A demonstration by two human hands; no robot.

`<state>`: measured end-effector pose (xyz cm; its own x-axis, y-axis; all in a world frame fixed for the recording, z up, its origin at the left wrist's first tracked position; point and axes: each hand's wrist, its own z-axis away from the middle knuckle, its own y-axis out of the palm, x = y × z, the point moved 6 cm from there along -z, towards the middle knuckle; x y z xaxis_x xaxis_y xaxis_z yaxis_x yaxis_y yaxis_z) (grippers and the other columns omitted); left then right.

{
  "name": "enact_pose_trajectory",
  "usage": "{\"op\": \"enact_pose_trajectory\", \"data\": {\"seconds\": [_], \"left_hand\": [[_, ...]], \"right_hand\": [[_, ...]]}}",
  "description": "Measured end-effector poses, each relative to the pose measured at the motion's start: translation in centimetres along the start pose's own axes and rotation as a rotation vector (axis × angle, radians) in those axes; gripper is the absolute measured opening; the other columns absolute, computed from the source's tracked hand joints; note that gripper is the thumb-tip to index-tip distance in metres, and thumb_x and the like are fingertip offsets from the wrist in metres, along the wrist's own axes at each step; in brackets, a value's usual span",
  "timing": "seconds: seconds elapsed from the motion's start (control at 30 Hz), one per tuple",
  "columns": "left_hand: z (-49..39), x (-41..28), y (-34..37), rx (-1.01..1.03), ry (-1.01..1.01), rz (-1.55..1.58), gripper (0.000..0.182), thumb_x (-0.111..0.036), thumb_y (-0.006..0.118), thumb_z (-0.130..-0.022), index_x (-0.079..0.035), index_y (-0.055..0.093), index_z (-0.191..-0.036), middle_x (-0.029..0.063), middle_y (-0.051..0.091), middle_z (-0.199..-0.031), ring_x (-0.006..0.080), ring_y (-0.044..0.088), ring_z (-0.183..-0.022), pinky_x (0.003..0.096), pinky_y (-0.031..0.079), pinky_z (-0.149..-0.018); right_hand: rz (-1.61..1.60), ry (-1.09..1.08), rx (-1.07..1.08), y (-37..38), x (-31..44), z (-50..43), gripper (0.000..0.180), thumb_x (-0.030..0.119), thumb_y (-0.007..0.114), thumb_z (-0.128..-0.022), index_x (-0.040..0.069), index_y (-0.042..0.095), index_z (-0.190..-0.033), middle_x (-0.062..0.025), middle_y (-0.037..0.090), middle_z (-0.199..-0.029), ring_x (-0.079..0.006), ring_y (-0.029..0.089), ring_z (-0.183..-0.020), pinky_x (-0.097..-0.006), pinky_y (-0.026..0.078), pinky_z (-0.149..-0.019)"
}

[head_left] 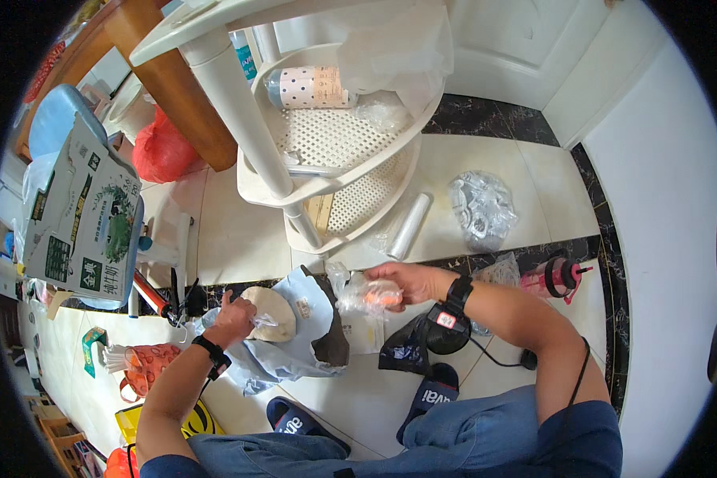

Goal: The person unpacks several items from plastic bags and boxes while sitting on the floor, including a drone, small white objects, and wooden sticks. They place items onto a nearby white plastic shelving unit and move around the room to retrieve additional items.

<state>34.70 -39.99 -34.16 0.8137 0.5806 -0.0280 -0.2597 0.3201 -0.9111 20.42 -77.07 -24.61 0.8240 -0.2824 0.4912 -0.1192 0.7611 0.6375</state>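
My right hand point(411, 282) grips a crumpled clear plastic bag point(352, 294) with something orange inside. My left hand point(234, 316) is at the left edge of a round beige disc point(282, 308), with a small piece of clear plastic point(265, 321) at its fingertips. Under the disc spreads a pale blue-grey plastic bag point(310, 299), its dark inner side showing at the right. A black bag point(405, 346) lies on the floor below my right forearm, beside a round black object point(447, 330).
A white plastic shelf rack point(334, 143) stands ahead, holding a dotted roll point(310, 87). Behind my right hand lie a clear plastic roll point(409, 226) and a bag of grey-white items point(484, 209). A pink bottle point(549, 278) is at right, a milk carton point(83, 209) at left.
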Motion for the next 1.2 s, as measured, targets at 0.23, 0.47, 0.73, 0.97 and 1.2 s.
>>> {"op": "enact_pose_trajectory", "data": {"seconds": [0.23, 0.47, 0.73, 0.97, 1.2], "left_hand": [[0.2, -3.9, -8.5, -0.171, 0.034, 0.166, 0.061, -0.045, 0.081, -0.08, -0.012, 0.065, -0.128, 0.0128, 0.065, -0.13, 0.0331, 0.062, -0.121, 0.0546, 0.037, -0.113], [0.3, -15.3, -19.7, -0.422, 0.502, 0.688, 0.081, -0.037, 0.087, -0.075, -0.003, 0.054, -0.141, 0.0236, 0.056, -0.143, 0.0431, 0.059, -0.126, 0.0461, 0.049, -0.108], [-0.7, -16.5, -14.0, -0.121, 0.386, 0.634, 0.046, -0.022, 0.067, -0.094, -0.017, 0.059, -0.139, 0.0163, 0.068, -0.107, 0.0395, 0.067, -0.1, 0.0481, 0.056, -0.088], [0.0, -14.0, -13.2, -0.079, 0.327, 0.663, 0.033, -0.029, 0.064, -0.097, -0.019, 0.063, -0.128, 0.0152, 0.069, -0.108, 0.0388, 0.067, -0.1, 0.0479, 0.056, -0.087], [1.4, -13.0, -14.3, -0.122, 0.243, 0.701, 0.038, -0.026, 0.071, -0.094, -0.005, 0.062, -0.124, 0.0215, 0.069, -0.109, 0.0418, 0.067, -0.102, 0.0481, 0.055, -0.087]], "right_hand": [[-0.051, -0.037, 0.175, 1.4, -0.5, -0.3, 0.048, 0.048, 0.058, -0.102, 0.011, 0.057, -0.132, -0.0055, 0.067, -0.095, -0.0198, 0.068, -0.073, -0.0283, 0.052, -0.048], [0.286, -0.086, -0.1, 2.4, -2.7, -4.5, 0.039, 0.027, 0.072, -0.097, 0.007, 0.058, -0.128, -0.0039, 0.069, -0.101, -0.0145, 0.068, -0.084, -0.0326, 0.056, -0.063], [1.435, -0.389, -0.367, 7.0, 6.4, 1.4, 0.041, 0.041, 0.078, -0.081, 0.002, 0.067, -0.09, -0.0122, 0.068, -0.075, -0.0238, 0.07, -0.073, -0.037, 0.054, -0.066], [1.42, -1.292, -0.933, 11.4, 29.2, 5.5, 0.045, 0.025, 0.074, -0.086, 0.0, 0.065, -0.123, -0.0207, 0.07, -0.117, -0.031, 0.069, -0.102, -0.0432, 0.054, -0.09], [1.864, -0.841, -1.349, 8.8, 38.0, -2.1, 0.071, 0.024, 0.086, -0.069, 0.002, 0.056, -0.13, -0.0179, 0.06, -0.127, -0.0365, 0.056, -0.125, -0.054, 0.047, -0.105]]}}
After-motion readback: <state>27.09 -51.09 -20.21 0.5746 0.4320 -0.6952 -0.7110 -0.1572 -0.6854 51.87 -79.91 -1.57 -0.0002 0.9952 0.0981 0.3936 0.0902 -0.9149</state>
